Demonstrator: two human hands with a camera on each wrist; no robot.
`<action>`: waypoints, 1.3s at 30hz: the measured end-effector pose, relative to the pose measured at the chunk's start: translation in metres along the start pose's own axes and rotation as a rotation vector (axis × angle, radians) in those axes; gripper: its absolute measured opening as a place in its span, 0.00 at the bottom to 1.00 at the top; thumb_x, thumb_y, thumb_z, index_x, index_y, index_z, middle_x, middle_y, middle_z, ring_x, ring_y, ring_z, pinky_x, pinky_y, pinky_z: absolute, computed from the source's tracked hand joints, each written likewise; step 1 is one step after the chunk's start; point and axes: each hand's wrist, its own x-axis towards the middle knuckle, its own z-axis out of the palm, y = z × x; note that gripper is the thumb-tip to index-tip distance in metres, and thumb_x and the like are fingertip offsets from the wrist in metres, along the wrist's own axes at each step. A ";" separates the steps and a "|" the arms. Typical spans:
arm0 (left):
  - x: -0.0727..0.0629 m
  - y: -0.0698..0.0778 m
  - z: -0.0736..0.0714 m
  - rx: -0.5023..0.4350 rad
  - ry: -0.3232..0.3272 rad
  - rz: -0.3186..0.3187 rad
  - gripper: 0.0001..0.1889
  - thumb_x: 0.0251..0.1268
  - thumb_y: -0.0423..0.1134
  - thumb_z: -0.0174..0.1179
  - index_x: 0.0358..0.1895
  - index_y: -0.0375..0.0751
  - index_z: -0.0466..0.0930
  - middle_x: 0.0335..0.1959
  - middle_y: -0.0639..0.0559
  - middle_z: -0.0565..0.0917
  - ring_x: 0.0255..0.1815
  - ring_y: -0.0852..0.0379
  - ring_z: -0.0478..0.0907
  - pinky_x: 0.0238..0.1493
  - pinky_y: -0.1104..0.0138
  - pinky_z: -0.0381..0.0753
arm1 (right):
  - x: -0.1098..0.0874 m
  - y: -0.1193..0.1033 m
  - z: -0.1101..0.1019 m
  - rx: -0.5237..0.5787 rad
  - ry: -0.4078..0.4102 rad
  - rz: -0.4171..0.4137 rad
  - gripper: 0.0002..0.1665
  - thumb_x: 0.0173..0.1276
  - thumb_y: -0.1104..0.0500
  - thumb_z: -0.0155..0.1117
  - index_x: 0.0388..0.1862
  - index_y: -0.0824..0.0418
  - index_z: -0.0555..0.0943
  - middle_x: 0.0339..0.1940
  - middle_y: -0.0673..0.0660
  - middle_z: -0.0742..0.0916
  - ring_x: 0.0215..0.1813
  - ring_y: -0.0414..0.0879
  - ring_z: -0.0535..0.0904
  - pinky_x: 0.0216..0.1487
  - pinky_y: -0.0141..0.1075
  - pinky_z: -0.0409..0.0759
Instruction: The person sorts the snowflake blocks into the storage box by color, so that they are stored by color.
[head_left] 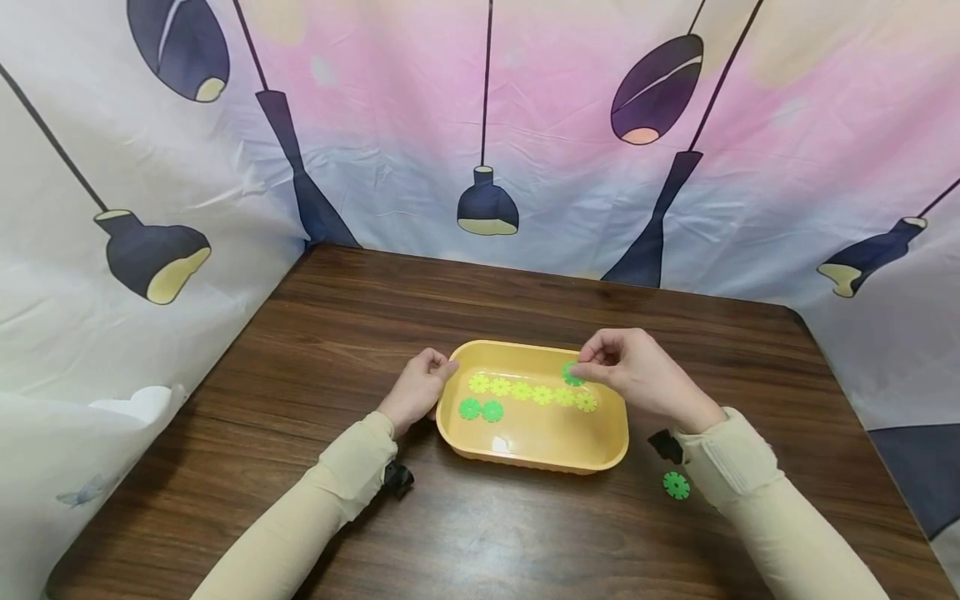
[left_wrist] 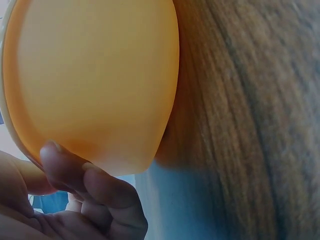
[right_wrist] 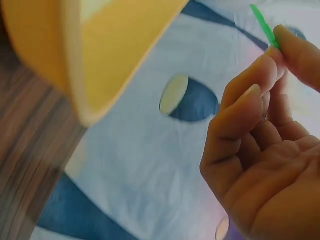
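Observation:
My left hand (head_left: pixel 415 392) grips the left rim of a yellow plastic tub (head_left: pixel 555 440). In the left wrist view its thumb and fingers (left_wrist: pixel 112 187) pinch the tub's edge. Over the tub's far right part, my right hand (head_left: pixel 651 379) pinches a green notched plastic disc (head_left: pixel 569 374) between thumb and fingertips. The right wrist view shows this disc (right_wrist: pixel 265 26) edge-on, above the rim. Inside the tub, several yellow notched discs (head_left: pixel 521 390) lie in a row. Two green discs (head_left: pixel 492 411) sit side by side in front of that row's left end.
A loose green disc (head_left: pixel 676 485) lies on the brown wooden table (head_left: pixel 510 533), right of the tub. A sliver of another green piece (head_left: pixel 715 506) shows beside the right sleeve. A lamp-patterned cloth (head_left: pixel 405 192) hangs behind the table and along its sides.

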 end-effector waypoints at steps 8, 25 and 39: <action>0.001 -0.002 0.001 -0.015 0.002 0.015 0.10 0.76 0.41 0.50 0.41 0.35 0.67 0.24 0.46 0.74 0.11 0.59 0.68 0.11 0.70 0.68 | 0.019 -0.017 0.017 0.009 -0.087 -0.022 0.08 0.64 0.51 0.70 0.33 0.53 0.82 0.28 0.54 0.83 0.29 0.48 0.76 0.32 0.39 0.76; 0.000 -0.002 0.001 -0.016 0.005 0.013 0.11 0.76 0.41 0.51 0.40 0.36 0.67 0.25 0.45 0.73 0.12 0.59 0.68 0.12 0.70 0.67 | 0.053 -0.021 0.066 -0.112 -0.284 0.044 0.07 0.64 0.59 0.71 0.29 0.58 0.81 0.27 0.54 0.85 0.22 0.42 0.73 0.25 0.35 0.74; 0.000 -0.002 0.001 -0.017 0.014 0.014 0.11 0.76 0.41 0.51 0.39 0.36 0.66 0.22 0.47 0.72 0.10 0.60 0.66 0.11 0.69 0.67 | 0.054 -0.012 0.086 -0.305 -0.309 0.047 0.09 0.60 0.58 0.74 0.26 0.55 0.81 0.27 0.46 0.83 0.27 0.42 0.76 0.31 0.36 0.76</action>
